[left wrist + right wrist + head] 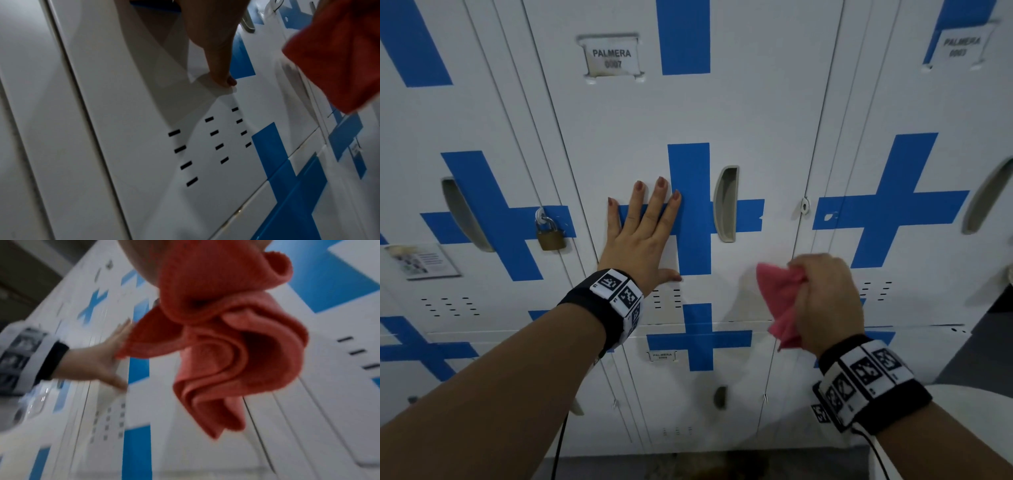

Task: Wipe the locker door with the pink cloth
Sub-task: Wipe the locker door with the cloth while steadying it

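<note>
Two hands | left hand point(642, 236) flat on locker door point(688, 109) | right hand point(825, 301) clutches pink cloth point(780, 301) | padlock point(550, 236) leftward

- The head view is evenly and fairly brightly lit, with a cool, bluish cast over the white locker door point(739, 113); no hard glare shows.
- Soft shadows lie beside the left hand point(643, 233) and left of the pink cloth point(780, 301).
- Wide-angle distortion bows the locker seams outward toward the left and right edges of the frame; the label at upper right is smeared.
- The left wrist view is dimmer, with a broad grey shadow under the thumb point(218, 65) and motion blur on the cloth at upper right.
- The right wrist view is the softest: everything is blurred, most at the left edge, and the cloth reads orange-red.
</note>
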`<action>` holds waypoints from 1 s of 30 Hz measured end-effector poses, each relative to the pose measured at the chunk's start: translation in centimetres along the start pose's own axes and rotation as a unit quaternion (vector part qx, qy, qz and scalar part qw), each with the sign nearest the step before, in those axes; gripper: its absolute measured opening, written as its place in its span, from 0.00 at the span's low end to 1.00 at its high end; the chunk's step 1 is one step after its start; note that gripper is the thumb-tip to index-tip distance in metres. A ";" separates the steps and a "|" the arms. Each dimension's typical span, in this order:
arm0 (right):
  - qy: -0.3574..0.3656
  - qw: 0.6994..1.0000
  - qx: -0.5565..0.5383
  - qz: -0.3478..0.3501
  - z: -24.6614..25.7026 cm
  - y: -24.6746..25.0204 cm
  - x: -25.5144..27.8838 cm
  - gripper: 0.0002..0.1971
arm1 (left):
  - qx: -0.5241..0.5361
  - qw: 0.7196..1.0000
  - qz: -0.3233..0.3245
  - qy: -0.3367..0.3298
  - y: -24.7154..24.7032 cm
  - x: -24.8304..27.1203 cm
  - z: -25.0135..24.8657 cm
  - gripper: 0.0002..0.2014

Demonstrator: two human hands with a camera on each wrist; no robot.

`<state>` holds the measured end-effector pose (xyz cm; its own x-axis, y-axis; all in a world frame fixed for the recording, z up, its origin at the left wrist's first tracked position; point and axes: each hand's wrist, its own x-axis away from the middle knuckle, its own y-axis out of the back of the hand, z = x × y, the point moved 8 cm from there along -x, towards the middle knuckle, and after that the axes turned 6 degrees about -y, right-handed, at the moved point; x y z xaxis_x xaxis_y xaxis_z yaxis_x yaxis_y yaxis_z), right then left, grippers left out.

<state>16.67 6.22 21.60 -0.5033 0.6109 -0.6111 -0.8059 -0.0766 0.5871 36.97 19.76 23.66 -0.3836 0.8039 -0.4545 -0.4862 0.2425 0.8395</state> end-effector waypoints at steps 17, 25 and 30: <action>0.080 0.970 -0.217 -0.080 4.2 0.1 -1.2 0.17 | 0.341 0.930 -0.134 -0.030 3.4 2.3 -4.3 0.35; 0.101 0.970 -0.216 -0.046 4.7 0.6 -1.3 0.11 | 0.623 0.753 -0.195 0.077 3.0 2.9 -6.2 0.28; 0.075 0.985 -0.153 0.007 2.2 0.1 -2.6 0.06 | 0.487 0.843 -0.226 -0.029 4.7 2.8 -6.1 0.12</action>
<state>18.64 6.37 24.43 -0.5365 0.4867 -0.6894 -0.8436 -0.3318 0.4222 28.86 19.86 24.50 -0.2787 0.5284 -0.8019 0.3146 0.8392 0.4436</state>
